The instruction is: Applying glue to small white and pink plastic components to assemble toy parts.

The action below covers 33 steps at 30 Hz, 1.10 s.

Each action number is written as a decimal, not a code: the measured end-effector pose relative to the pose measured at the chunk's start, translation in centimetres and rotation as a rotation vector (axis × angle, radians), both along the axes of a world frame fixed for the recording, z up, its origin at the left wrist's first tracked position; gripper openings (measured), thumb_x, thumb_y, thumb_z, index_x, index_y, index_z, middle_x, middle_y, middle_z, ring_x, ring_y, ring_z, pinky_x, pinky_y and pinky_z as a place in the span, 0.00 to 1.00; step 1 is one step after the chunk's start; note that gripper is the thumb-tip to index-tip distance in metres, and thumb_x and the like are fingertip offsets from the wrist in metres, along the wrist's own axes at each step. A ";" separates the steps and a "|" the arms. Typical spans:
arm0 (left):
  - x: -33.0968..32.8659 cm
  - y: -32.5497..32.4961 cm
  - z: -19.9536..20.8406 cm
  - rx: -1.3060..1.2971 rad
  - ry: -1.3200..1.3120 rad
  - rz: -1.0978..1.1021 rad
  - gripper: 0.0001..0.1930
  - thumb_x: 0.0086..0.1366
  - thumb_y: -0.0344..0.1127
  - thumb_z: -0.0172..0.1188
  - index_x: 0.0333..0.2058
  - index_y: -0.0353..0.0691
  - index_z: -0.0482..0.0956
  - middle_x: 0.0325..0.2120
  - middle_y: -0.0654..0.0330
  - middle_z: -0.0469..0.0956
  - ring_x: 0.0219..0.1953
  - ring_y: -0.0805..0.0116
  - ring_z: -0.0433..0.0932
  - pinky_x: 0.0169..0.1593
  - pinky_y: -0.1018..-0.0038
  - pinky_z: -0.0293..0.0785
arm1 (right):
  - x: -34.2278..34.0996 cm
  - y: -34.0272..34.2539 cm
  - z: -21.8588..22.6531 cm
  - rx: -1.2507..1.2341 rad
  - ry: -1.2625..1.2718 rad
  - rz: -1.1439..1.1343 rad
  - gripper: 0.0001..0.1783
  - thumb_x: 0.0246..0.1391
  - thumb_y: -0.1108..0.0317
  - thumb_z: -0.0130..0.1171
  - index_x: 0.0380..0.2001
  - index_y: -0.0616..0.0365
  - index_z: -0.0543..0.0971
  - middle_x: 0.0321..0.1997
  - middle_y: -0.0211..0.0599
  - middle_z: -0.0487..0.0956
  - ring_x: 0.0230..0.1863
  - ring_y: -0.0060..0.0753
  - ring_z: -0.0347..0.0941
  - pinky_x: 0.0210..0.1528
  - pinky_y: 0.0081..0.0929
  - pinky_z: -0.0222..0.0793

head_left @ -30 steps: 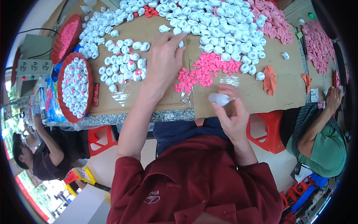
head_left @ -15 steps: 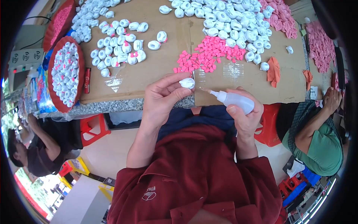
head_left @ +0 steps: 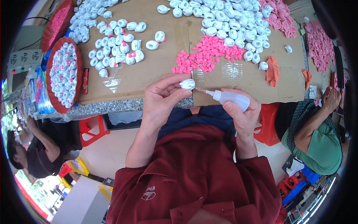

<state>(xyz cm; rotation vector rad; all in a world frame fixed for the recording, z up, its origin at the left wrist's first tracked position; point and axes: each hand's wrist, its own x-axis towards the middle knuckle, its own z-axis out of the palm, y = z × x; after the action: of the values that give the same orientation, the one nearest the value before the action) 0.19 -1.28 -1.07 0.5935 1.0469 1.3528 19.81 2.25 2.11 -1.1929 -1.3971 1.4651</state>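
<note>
Pinching 1 rounded wht piece w/ L fingers; R fingers wrap 1 translucent plastic btl. 2 red bowls sit L.

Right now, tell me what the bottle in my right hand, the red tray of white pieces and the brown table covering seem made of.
Bottle: probably soft, smooth plastic, being milky and translucent. Red tray: likely plastic with a low sheen, judging by its even colour, though I can't be certain. Brown table covering: apparently cardboard, matte and flat, with clear tape on it.
</note>
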 end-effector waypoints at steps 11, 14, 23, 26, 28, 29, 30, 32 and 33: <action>0.2 -0.1 -0.1 0.024 -0.008 0.034 0.17 0.50 0.16 0.58 0.41 0.31 0.74 0.37 0.60 0.73 0.38 0.73 0.74 0.42 0.81 0.72 | 0.4 0.0 -0.5 0.021 0.067 -0.001 0.17 0.41 0.70 0.64 0.35 0.68 0.76 0.29 0.33 0.76 0.31 0.20 0.70 0.34 0.15 0.64; 0.2 -0.2 0.0 0.008 -0.010 0.033 0.18 0.50 0.16 0.58 0.41 0.31 0.73 0.36 0.58 0.74 0.38 0.73 0.75 0.42 0.81 0.72 | 0.4 0.2 -0.9 -0.007 0.116 -0.078 0.20 0.40 0.71 0.64 0.38 0.68 0.74 0.32 0.32 0.75 0.33 0.21 0.70 0.36 0.15 0.64; 0.5 -1.1 0.1 0.015 -0.028 0.041 0.17 0.50 0.18 0.59 0.41 0.30 0.71 0.34 0.56 0.76 0.37 0.73 0.76 0.41 0.80 0.73 | -1.3 1.6 -3.0 0.349 -0.160 0.040 0.19 0.37 0.82 0.60 0.38 0.63 0.73 0.38 0.36 0.74 0.42 0.25 0.68 0.45 0.20 0.61; 0.6 -1.2 0.4 -0.026 0.000 0.028 0.17 0.51 0.18 0.59 0.41 0.30 0.72 0.34 0.56 0.76 0.36 0.73 0.76 0.41 0.80 0.73 | -1.2 1.4 -2.8 0.285 -0.099 0.039 0.18 0.39 0.81 0.59 0.39 0.64 0.73 0.40 0.35 0.75 0.37 0.22 0.67 0.42 0.20 0.62; 0.5 -1.4 0.2 -0.018 0.000 0.009 0.17 0.51 0.18 0.59 0.41 0.30 0.72 0.34 0.56 0.76 0.36 0.74 0.75 0.41 0.80 0.73 | -0.3 1.6 -2.6 0.246 -0.082 -0.018 0.17 0.40 0.80 0.59 0.38 0.64 0.73 0.38 0.35 0.75 0.37 0.22 0.68 0.41 0.20 0.63; 0.5 -1.5 0.1 -0.015 0.009 0.000 0.17 0.51 0.18 0.59 0.41 0.30 0.72 0.35 0.56 0.76 0.36 0.74 0.75 0.41 0.80 0.73 | 0.1 1.8 -2.4 0.203 -0.054 -0.067 0.17 0.41 0.79 0.59 0.38 0.64 0.73 0.37 0.34 0.75 0.37 0.22 0.68 0.40 0.21 0.63; 0.7 -1.5 0.1 -0.013 0.006 -0.003 0.17 0.51 0.18 0.59 0.41 0.30 0.72 0.35 0.56 0.76 0.36 0.74 0.75 0.41 0.80 0.73 | 0.4 2.4 -2.1 0.251 -0.256 -0.159 0.12 0.42 0.78 0.58 0.34 0.62 0.75 0.32 0.34 0.76 0.35 0.23 0.68 0.38 0.21 0.64; 0.9 -1.5 0.3 -0.028 0.009 -0.008 0.17 0.51 0.19 0.59 0.41 0.31 0.72 0.34 0.56 0.76 0.36 0.74 0.75 0.40 0.81 0.73 | 0.5 4.1 -2.4 0.421 -0.433 -0.197 0.09 0.42 0.78 0.58 0.32 0.62 0.76 0.29 0.35 0.75 0.33 0.25 0.68 0.36 0.21 0.63; 1.0 -1.4 0.3 -0.028 0.010 -0.010 0.17 0.51 0.19 0.59 0.41 0.31 0.72 0.34 0.56 0.76 0.36 0.74 0.75 0.40 0.81 0.73 | 0.5 5.0 -2.6 0.589 -0.605 -0.226 0.07 0.42 0.77 0.58 0.29 0.62 0.77 0.26 0.35 0.75 0.31 0.27 0.68 0.34 0.21 0.63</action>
<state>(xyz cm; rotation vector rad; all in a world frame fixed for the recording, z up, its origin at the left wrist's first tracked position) 1.23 -2.73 -0.76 0.5844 1.0682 1.3255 20.28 7.24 -0.53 -1.3829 -1.8410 0.4723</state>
